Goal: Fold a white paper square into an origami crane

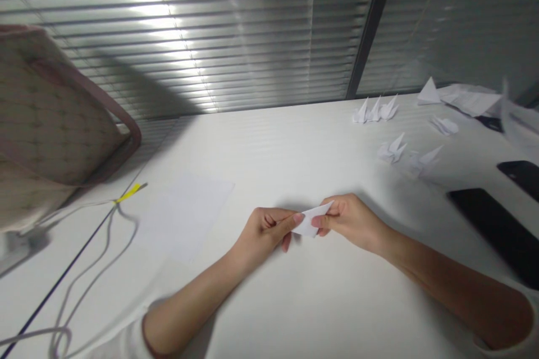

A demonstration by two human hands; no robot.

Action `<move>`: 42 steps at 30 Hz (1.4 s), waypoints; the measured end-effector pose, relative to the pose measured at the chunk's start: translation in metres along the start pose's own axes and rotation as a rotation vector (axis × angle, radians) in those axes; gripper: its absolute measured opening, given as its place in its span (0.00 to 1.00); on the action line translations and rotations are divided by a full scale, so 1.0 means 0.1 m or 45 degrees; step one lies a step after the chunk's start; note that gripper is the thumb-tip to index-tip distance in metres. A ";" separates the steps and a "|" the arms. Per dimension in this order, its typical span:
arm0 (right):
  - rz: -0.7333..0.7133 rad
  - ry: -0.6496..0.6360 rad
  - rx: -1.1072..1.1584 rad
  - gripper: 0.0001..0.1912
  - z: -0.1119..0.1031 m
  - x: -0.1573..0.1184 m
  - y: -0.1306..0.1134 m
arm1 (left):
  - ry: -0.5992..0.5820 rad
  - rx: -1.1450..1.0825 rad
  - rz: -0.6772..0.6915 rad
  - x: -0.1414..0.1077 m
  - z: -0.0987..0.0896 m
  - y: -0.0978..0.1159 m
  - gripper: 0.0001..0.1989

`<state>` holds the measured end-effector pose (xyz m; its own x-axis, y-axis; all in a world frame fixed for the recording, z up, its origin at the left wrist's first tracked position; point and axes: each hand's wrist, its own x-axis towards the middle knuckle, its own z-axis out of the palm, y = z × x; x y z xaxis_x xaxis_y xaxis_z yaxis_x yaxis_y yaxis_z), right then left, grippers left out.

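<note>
A small folded piece of white paper is held just above the white table, pinched from both sides. My left hand grips its left end between thumb and fingers. On the right end, my right hand is closed with the thumb pressed on the front face. One pointed corner of the paper sticks up past my right thumb. The fingers behind the paper are partly hidden. To the left of my hands a flat sheet of white paper lies on the table.
Several folded paper cranes stand at the back right, with more cranes nearer. Behind them lie crumpled papers. A black phone is at the right. At left are a bag and a grey cable with a yellow tie.
</note>
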<state>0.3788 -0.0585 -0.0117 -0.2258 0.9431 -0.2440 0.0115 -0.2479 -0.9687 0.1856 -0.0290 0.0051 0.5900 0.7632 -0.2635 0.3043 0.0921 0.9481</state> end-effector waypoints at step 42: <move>0.011 -0.284 -0.224 0.23 0.03 -0.14 -0.02 | 0.073 -0.296 0.123 -0.02 0.02 -0.04 0.21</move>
<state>0.3790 -0.0722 -0.0064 -0.4334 0.8643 -0.2551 0.1786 -0.1951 -0.9644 0.1847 -0.0319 0.0018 0.5629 0.8098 -0.1655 0.0648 0.1564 0.9856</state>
